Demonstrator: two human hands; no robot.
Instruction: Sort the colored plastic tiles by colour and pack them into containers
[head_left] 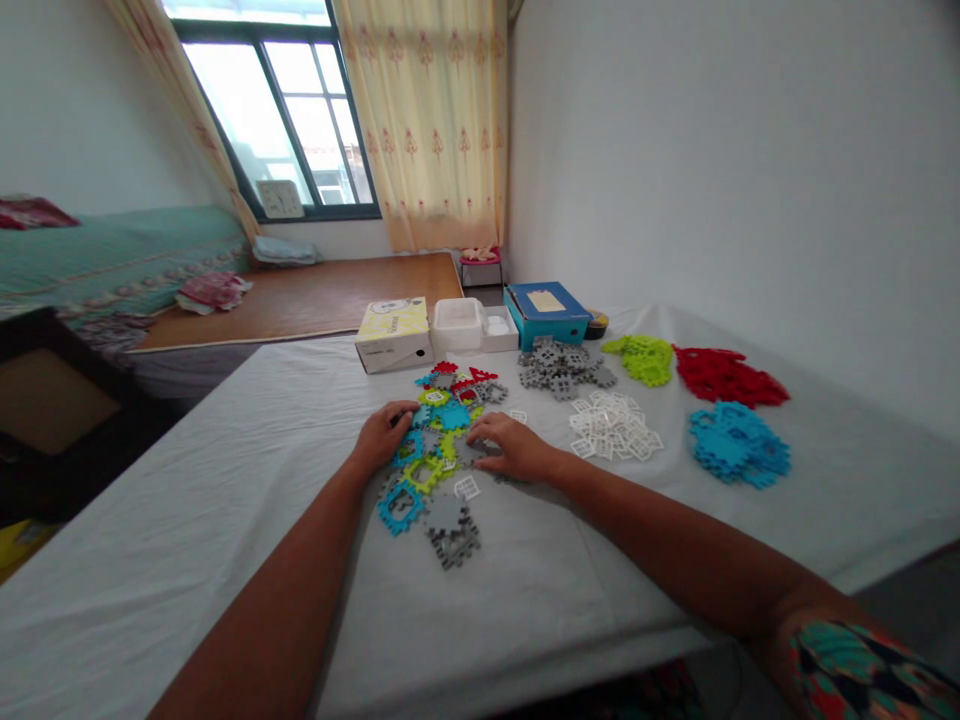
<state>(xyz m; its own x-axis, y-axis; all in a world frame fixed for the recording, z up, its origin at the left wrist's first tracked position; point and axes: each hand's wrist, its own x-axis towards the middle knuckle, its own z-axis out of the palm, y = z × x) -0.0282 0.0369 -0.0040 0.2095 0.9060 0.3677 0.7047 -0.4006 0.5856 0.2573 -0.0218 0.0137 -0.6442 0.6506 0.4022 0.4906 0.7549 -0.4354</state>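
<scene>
A flat strip of joined puzzle tiles [439,440] in blue, lime, grey and red lies across the middle of the white table [187,520]. My left hand [384,434] rests on the strip's left edge, fingers curled down onto a blue tile. On the right edge my right hand [510,445] presses its fingers onto a grey tile. A small white square piece [466,487] lies loose just below my right hand. Neither hand lifts anything.
Sorted loose tiles lie to the right: a grey pile [561,368], a white pile [613,424], lime [643,358], red [724,376] and blue [739,444]. A yellow box [394,334], white containers [459,324] and a blue box [546,312] stand at the far edge.
</scene>
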